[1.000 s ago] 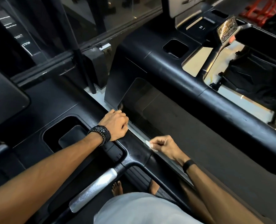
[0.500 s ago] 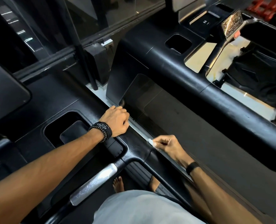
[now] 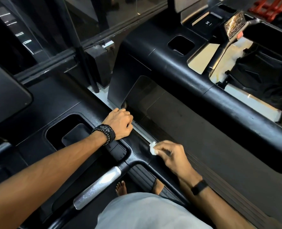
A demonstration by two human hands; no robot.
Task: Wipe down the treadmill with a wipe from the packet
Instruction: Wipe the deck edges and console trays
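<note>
The small white crumpled wipe point(image 3: 153, 148) is pinched in the fingertips of your right hand point(image 3: 171, 156), and it lies against the outer edge of the black plastic side rail of the treadmill point(image 3: 137, 146), just beside the thin pale strip point(image 3: 143, 135) that runs along that rail; your left hand point(image 3: 119, 123) rests further up the same rail, its fingers curled over the edge and gripping it, so it steadies you while you lean.

The step in hand, as I judge it, is to wipe along this rail edge; to do it well, press the wipe flat with the pads of two or three fingers and not only with the tips, because a bunched wipe touches very little surface; unfold it a little if you can. Move in one long stroke along the rail, then come back on the next band, so that the passes overlap and no dull stripe is left between them; follow the rounded corner where the rail meets the silver metal grip bar point(image 3: 98, 187), since dirt likes to collect in such a bend. Keep the left hand holding the rail, but shift it when the wipe arrives there; the place under it also needs cleaning. The packet is not in view.
</note>
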